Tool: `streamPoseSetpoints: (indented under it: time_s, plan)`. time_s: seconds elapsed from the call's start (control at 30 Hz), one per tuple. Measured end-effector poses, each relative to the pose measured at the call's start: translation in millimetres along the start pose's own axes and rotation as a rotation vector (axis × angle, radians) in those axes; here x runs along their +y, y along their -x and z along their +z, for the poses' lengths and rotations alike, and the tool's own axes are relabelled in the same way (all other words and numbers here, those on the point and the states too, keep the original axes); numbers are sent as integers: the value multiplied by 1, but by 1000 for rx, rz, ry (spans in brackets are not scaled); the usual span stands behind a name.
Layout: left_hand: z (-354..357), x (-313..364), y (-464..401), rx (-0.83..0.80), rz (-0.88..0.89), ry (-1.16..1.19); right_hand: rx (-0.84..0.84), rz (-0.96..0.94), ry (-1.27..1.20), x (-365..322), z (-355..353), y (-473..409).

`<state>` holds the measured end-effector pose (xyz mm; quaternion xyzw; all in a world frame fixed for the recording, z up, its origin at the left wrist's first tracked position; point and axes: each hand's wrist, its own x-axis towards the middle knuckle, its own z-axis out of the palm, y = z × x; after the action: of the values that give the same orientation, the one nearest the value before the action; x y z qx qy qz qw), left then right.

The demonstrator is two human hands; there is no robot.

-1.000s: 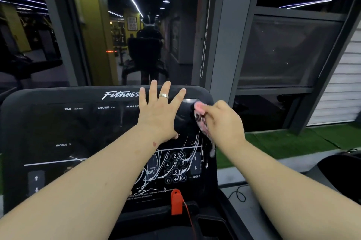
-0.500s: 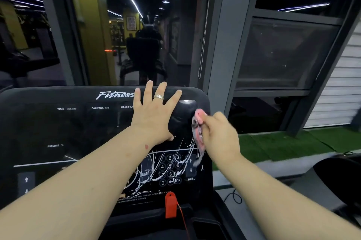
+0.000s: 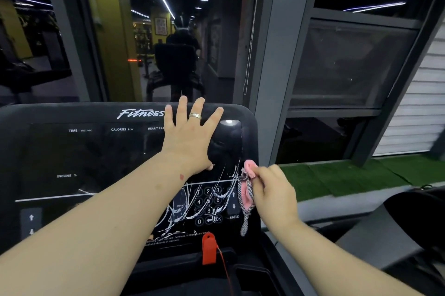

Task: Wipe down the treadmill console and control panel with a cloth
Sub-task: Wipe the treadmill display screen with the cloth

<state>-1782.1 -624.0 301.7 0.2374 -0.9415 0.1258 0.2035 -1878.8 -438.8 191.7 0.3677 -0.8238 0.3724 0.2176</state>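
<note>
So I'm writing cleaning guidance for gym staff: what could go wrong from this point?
1. The cloth in the right hand works beside the cracked keypad; its loose tail could snag there.
2. The left hand lies flat on the console, so pressing hard might worsen the cracks.
3. The tail hangs near the red safety key and could catch it.

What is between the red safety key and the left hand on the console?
In the head view, the number keypad with white cracks lies between the red safety key and the left hand.
</note>
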Motion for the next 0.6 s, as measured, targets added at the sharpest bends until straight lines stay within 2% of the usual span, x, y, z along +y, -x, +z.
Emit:
streamPoseSetpoints:
  time_s: [0.2, 0.43, 0.6]
  plan:
    - [0, -1, -1, 3, 6, 6, 98, 31, 32, -4, -3, -63]
    - [-1, 0, -1, -3, 2, 3, -23, -59, 41, 16, 13, 23]
    - [0, 0, 0, -2, 6, 11, 22, -72, 40, 3, 4, -23]
